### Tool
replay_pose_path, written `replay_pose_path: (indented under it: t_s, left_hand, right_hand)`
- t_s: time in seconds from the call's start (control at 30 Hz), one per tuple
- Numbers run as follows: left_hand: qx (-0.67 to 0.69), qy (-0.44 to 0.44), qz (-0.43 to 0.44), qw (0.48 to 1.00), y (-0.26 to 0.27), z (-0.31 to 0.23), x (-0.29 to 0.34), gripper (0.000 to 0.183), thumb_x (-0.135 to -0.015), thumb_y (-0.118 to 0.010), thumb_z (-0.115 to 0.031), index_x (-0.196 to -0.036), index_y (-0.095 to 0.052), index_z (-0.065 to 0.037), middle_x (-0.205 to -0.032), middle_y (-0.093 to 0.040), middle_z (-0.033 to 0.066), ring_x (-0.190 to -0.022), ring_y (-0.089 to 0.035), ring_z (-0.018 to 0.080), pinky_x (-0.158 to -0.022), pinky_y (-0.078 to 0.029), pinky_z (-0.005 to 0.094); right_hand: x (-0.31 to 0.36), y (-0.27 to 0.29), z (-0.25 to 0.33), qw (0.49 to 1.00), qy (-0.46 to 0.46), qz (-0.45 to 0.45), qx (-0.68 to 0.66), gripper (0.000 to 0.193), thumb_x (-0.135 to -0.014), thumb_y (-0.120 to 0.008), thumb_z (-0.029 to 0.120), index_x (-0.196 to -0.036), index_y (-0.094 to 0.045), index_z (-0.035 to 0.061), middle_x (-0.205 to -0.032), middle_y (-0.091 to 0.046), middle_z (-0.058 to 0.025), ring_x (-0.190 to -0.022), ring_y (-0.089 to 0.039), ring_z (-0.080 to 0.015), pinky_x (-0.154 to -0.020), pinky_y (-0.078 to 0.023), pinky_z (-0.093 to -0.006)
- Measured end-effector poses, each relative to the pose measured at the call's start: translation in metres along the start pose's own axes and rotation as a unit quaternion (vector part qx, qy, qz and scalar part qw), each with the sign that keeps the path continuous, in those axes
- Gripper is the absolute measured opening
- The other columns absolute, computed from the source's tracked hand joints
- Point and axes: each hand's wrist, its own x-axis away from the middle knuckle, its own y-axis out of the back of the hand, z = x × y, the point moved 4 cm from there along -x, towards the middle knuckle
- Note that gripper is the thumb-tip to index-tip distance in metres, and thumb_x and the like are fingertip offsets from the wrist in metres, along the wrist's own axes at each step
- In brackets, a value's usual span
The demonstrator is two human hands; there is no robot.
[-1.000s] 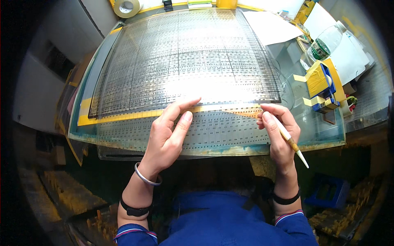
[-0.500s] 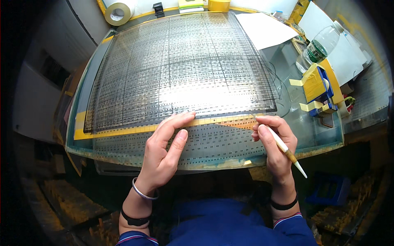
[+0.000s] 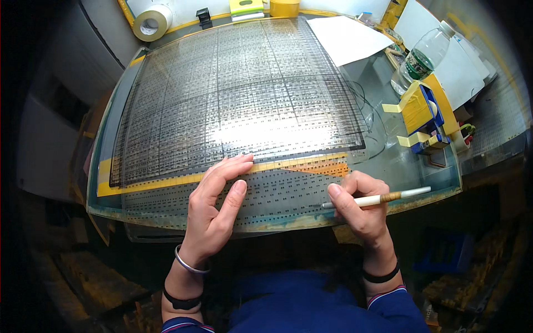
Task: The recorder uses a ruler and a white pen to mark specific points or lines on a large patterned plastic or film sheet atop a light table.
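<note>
Glassy tabletop (image 3: 408, 169) — white pen (image 3: 371, 200) crosswise in right fingers (image 3: 348, 205)

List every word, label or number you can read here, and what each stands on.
No text reads clearly.
Green label on the clear bottle: printed, but too small to read.
Patterned sheet: tiny dark marks, too small to tell whether any are characters.

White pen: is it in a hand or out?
In: the right hand is curled around the white pen, which sticks out both sides.
</note>
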Motion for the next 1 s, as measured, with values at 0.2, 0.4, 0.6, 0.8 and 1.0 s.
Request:
replay_pose_path:
  t_s: [0.2, 0.4, 0.6, 0.8, 1.0]
  left_hand:
    - [0.003, 0.012, 0.021, 1.0, 0.0, 0.001, 0.001, 0.029, -0.102, -0.055, -0.006, -0.128, -0.066, 0.002, -0.136, -0.065, 0.0167, -0.135, -0.054, 0.0271, -0.118, -0.036, 0.0411]
    - [0.01, 0.003, -0.01, 1.0, 0.001, 0.003, 0.001, 0.026, -0.099, -0.061, -0.008, -0.123, -0.069, 0.0, -0.129, -0.07, 0.0153, -0.128, -0.061, 0.0304, -0.114, -0.041, 0.0431]
    - [0.01, -0.001, -0.012, 1.0, 0.001, 0.003, 0.001, 0.025, -0.099, -0.062, -0.007, -0.121, -0.07, 0.0, -0.128, -0.07, 0.0151, -0.127, -0.061, 0.0299, -0.113, -0.042, 0.0425]
    - [0.001, -0.006, -0.014, 1.0, 0.002, 0.003, 0.001, 0.023, -0.099, -0.062, -0.008, -0.118, -0.071, 0.0, -0.125, -0.072, 0.0149, -0.124, -0.063, 0.0299, -0.113, -0.042, 0.0439]
    - [-0.009, -0.016, -0.007, 1.0, 0.002, -0.001, -0.001, 0.021, -0.099, -0.062, -0.009, -0.115, -0.072, 0.0, -0.123, -0.073, 0.0149, -0.123, -0.065, 0.0297, -0.115, -0.04, 0.0463]
  right_hand:
    - [-0.003, -0.004, 0.008, 0.997, 0.024, 0.017, 0.075, 0.032, -0.088, -0.078, 0.007, -0.063, -0.059, 0.0018, -0.055, -0.06, -0.0044, -0.05, -0.054, -0.0069, -0.046, -0.039, -0.0268]
    - [-0.005, -0.011, 0.012, 0.993, 0.067, 0.013, 0.091, 0.027, -0.087, -0.078, 0.007, -0.066, -0.061, 0.0019, -0.057, -0.061, -0.0049, -0.048, -0.054, -0.0101, -0.046, -0.04, -0.0272]
    - [-0.005, -0.009, 0.013, 0.992, 0.062, 0.052, 0.1, 0.027, -0.084, -0.076, 0.004, -0.065, -0.057, 0.0031, -0.056, -0.057, -0.003, -0.048, -0.053, -0.009, -0.046, -0.039, -0.0269]
    - [-0.004, -0.008, 0.012, 0.992, 0.063, 0.052, 0.093, 0.026, -0.083, -0.075, 0.003, -0.065, -0.056, 0.0033, -0.056, -0.055, -0.0028, -0.049, -0.051, -0.0079, -0.047, -0.038, -0.0262]
    - [-0.005, -0.009, 0.013, 0.99, 0.07, 0.072, 0.098, 0.025, -0.082, -0.076, 0.003, -0.066, -0.057, 0.0034, -0.058, -0.056, -0.0023, -0.05, -0.051, -0.0074, -0.047, -0.039, -0.026]
